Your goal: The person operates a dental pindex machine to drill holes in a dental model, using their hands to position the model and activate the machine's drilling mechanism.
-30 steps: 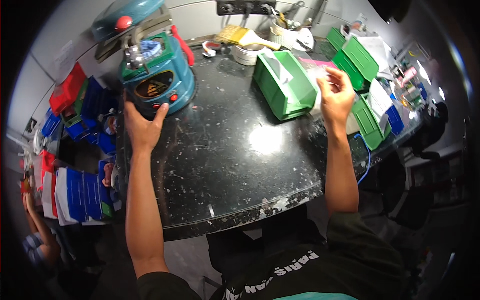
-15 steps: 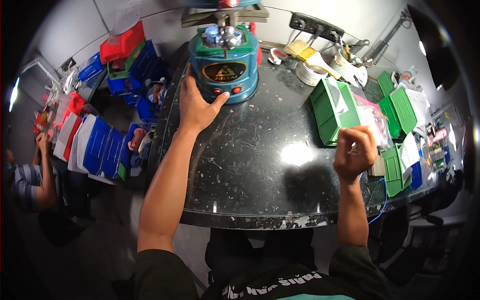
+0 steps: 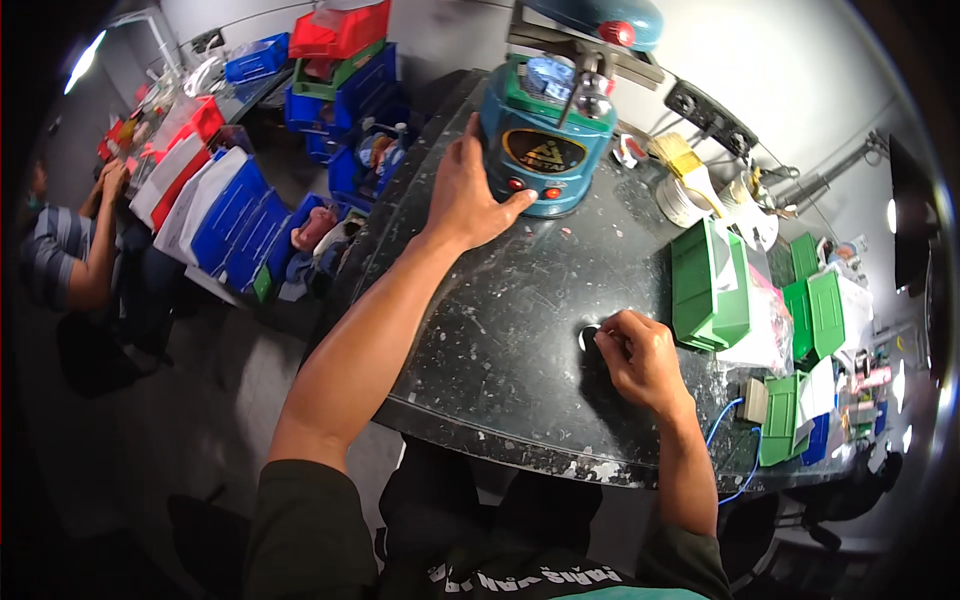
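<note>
At the back of the black table stands a blue bench machine [image 3: 546,175] with a green top, a dark oval badge and two red buttons low on its front. My left hand [image 3: 472,200] lies against its left side, fingers round the body and thumb stretched across the front to the buttons. Whether the thumb presses one, I cannot tell. Over the middle right of the table hovers my right hand [image 3: 640,360], fingers curled together in a pinch. What the fingertips hold, if anything, is hidden.
Right of my right hand sits a green bin [image 3: 700,290] with a plastic bag beside it. Behind are a wide brush [image 3: 680,157], a white tub [image 3: 684,203] and a power strip [image 3: 708,118]. At left, another person [image 3: 75,245] sits by blue bins [image 3: 235,225].
My right hand has moved left, away from the green bin, and over the bare tabletop. My left hand keeps its place on the machine. The whole view has turned and tilted.
</note>
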Available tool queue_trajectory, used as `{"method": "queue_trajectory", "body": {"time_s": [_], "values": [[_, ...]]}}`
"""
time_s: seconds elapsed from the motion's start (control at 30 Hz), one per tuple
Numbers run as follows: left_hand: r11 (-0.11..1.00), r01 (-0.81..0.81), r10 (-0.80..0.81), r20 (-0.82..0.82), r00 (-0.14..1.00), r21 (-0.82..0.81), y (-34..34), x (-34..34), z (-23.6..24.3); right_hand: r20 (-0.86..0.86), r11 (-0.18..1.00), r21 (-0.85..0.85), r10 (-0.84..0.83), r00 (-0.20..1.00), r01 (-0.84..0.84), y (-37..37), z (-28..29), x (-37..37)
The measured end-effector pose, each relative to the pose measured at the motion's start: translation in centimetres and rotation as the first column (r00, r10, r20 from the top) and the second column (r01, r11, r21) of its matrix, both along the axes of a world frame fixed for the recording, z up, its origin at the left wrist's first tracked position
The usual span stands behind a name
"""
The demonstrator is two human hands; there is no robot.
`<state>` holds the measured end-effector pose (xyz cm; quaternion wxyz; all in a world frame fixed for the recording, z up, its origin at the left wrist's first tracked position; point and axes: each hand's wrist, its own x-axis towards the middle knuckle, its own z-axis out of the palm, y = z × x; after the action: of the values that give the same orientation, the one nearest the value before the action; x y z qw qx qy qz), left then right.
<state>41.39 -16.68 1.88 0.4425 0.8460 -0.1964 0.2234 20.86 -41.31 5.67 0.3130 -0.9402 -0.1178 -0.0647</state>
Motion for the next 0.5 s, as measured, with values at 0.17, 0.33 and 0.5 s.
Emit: {"method": "queue_trajectory", "body": {"time_s": [0.17,0.33,0.5], "values": [[0.999,0.008,-0.01,-0.045,0.999,-0.032,-0.7,-0.1,0.1,0.015,0.999,0.013,-0.029,0.999,0.029,-0.5,-0.1,-0.1],[1.0,0.011,-0.013,-0.111,0.994,-0.025,-0.3,-0.6,0.1,-0.025,0.999,-0.017,-0.039,0.999,0.039,0.1,0.1,-0.2],[1.0,-0.005,0.005,-0.137,0.991,-0.001,-0.2,-0.5,0.3,-0.07,0.996,0.015,-0.09,0.993,0.091,0.4,0.2,-0.1]]}}
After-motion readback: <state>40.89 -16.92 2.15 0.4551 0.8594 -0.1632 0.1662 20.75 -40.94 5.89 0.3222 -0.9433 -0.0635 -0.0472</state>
